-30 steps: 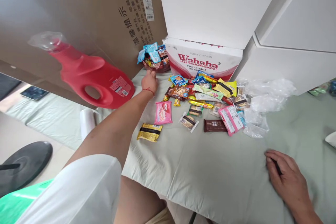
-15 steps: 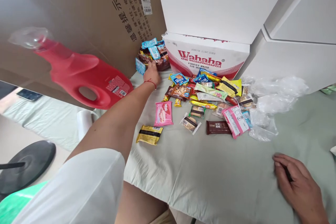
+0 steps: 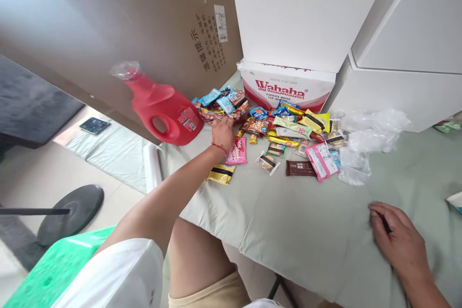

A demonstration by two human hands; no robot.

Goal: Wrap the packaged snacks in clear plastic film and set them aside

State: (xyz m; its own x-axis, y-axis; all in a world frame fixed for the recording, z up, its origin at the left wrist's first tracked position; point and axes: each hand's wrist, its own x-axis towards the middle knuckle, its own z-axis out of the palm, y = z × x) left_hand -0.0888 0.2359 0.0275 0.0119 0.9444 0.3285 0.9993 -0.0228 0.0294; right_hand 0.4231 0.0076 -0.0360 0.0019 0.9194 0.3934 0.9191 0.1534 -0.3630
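My left hand (image 3: 223,133), a red string on its wrist, is closed on the near edge of a brown snack bag (image 3: 209,118). Blue-and-white snack packets (image 3: 226,102) lie in and on that bag. Just below the hand are a pink wafer packet (image 3: 237,150) and a yellow packet with a black band (image 3: 221,173). To its right spreads a pile of wrapped snacks (image 3: 285,125). My right hand (image 3: 395,236) rests on the cloth at the right, fingers curled in, and I see nothing in it.
A red jug (image 3: 169,110) stands left of the bag, against a big cardboard sheet (image 3: 144,33). Behind the snacks are a Wahaha carton (image 3: 288,87) and white boxes (image 3: 306,9). Crumpled clear plastic (image 3: 371,130) lies right of the pile. A green stool (image 3: 61,269) is at lower left.
My left hand has drawn the brown bag with its blue packets towards me and to the right, beside the snack pile. The view has shifted. My right hand stays on the cloth.
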